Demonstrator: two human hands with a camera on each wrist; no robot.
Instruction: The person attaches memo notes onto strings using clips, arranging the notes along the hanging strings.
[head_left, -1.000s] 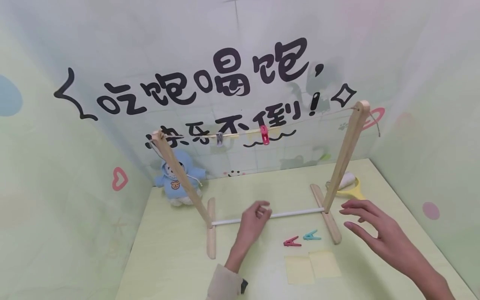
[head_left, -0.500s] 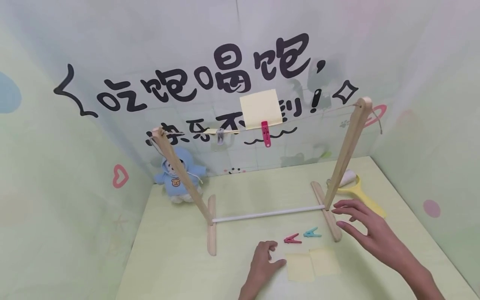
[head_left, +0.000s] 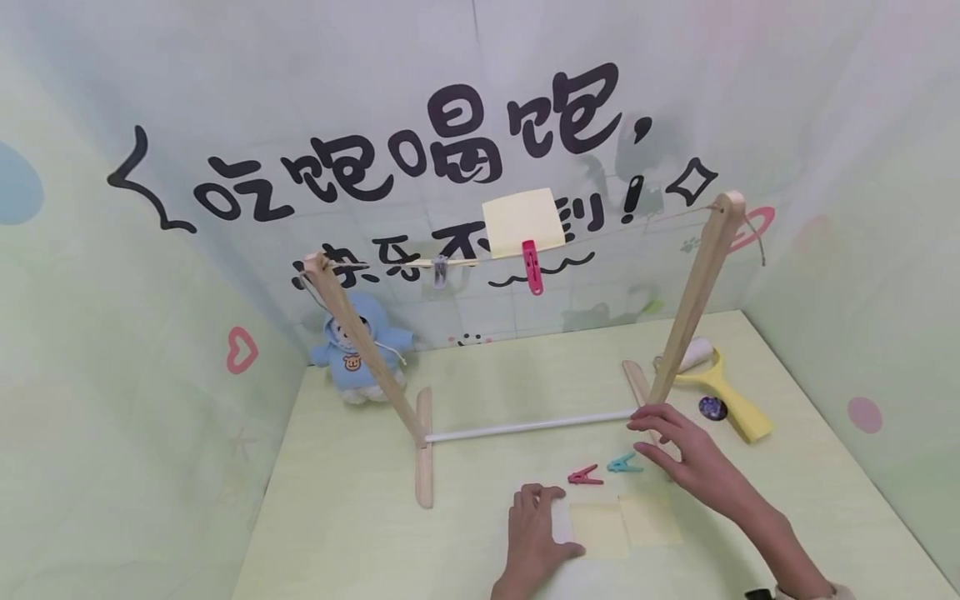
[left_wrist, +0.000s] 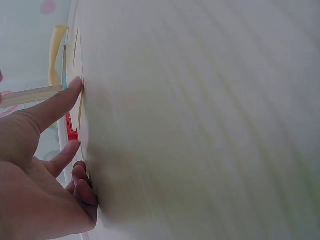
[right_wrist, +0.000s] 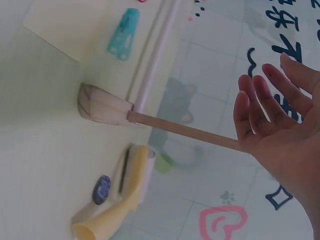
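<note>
My left hand (head_left: 534, 537) is low at the table, thumb and forefinger spread at the left side of a pale yellow paper square (head_left: 600, 531). In the left wrist view the thumb tip (left_wrist: 75, 84) is right at the paper's edge. A second yellow square (head_left: 651, 521) lies alongside. My right hand (head_left: 693, 454) is raised with loosely bent fingers and holds nothing; it overlaps the wooden stand's right foot in the head view. Between the hands lie a red clothespin (head_left: 585, 476) and a turquoise clothespin (head_left: 624, 464).
A string runs between two wooden posts (head_left: 367, 350), joined below by a white rod (head_left: 525, 429). A pink clothespin (head_left: 532, 267) holds a yellow square (head_left: 523, 221) there, beside a grey clothespin (head_left: 440, 272). Behind are a plush toy (head_left: 363, 354) and yellow-handled roller (head_left: 731, 400).
My left hand has come down from over the rod to the paper squares. My right hand has shifted left, uncovering the roller's handle. The paper in the pink clothespin now stands up above the string.
</note>
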